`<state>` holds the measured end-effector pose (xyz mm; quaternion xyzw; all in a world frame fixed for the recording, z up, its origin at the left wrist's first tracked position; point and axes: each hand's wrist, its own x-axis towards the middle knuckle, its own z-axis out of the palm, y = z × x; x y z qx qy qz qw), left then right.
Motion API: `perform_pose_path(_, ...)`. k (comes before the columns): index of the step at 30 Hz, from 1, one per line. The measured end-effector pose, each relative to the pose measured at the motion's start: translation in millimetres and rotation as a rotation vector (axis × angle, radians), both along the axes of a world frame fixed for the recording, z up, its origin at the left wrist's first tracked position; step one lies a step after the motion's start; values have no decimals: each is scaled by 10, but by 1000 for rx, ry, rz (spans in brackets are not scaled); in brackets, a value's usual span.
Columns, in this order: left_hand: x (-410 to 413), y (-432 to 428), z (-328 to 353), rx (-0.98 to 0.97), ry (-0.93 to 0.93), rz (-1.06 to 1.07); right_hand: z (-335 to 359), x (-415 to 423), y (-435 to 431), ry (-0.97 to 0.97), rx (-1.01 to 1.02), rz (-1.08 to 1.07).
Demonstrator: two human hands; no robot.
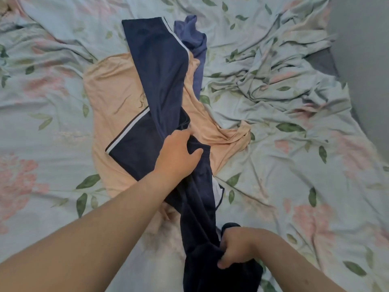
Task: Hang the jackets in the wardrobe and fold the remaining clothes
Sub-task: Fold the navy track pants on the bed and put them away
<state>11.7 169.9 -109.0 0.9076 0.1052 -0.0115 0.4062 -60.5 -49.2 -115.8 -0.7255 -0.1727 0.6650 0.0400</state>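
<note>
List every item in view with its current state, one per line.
Navy trousers: unfolded, twisted, lying across the peach top, near end lifted.
Peach top: spread flat on the bed, partly covered by the trousers.
Blue-purple garment: crumpled, partly under the other clothes.
Floral bedsheet: wrinkled.
Left hand: gripping the trousers midway.
Right hand: fingers curled around the trousers' near end.

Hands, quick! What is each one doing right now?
Left hand: grips the navy trousers.
Right hand: grips the same trousers nearer their end.
</note>
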Motion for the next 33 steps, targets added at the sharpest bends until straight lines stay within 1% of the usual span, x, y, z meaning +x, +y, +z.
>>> perform_pose_path(1, 69, -4, -9, 70, 20, -92, 36, 39, 37, 33, -32, 48)
perform_pose_path(2, 138, 12, -26, 180, 55, -192, 82, 95, 70, 76, -65, 62)
perform_pose_path(4, 278, 76, -30, 394, 192, -351, 170, 247, 90, 132, -90, -3)
perform_pose_path(6, 415, 144, -16, 563, 308, -413, 226, 411, 82, 56, -13, -221)
perform_pose_path(8, 477, 197, -1, 681, 354, -490, 246, 528, 99, -141, 142, -527)
perform_pose_path(9, 466, 218, 1, 689, 367, -522, 239, 577, 120, -255, 214, -663)
perform_pose_path(10, 434, 236, 4, 655, 378, -528, 233, 618, 151, -343, 268, -767)
perform_pose_path(12, 324, 243, 68, 502, 360, -514, 250, 666, 236, -431, 334, -875)
perform_pose_path(15, 72, 230, 297, 295, 211, -556, 362, 647, 377, -487, 467, -921)
perform_pose_path(18, -258, 248, 627, 181, 110, -557, 611, 558, 454, -500, 610, -948)
perform_pose_path(21, -601, 336, 880, 155, 117, -491, 1006, 390, 467, -530, 648, -993)
perform_pose_path(25, -900, 409, 1147, 67, 223, -484, 1623, 36, 468, -530, 633, -915)
perform_pose_path(28, -943, 426, 1267, 98, 228, -412, 2084, -118, 395, -553, 589, -974)
perform_pose_path(30, -881, 464, 1366, 131, 216, -376, 2394, -147, 333, -534, 564, -1003)
perform_pose_path(33, -772, 537, 1548, 199, 210, -427, 2860, -193, 263, -544, 546, -994)
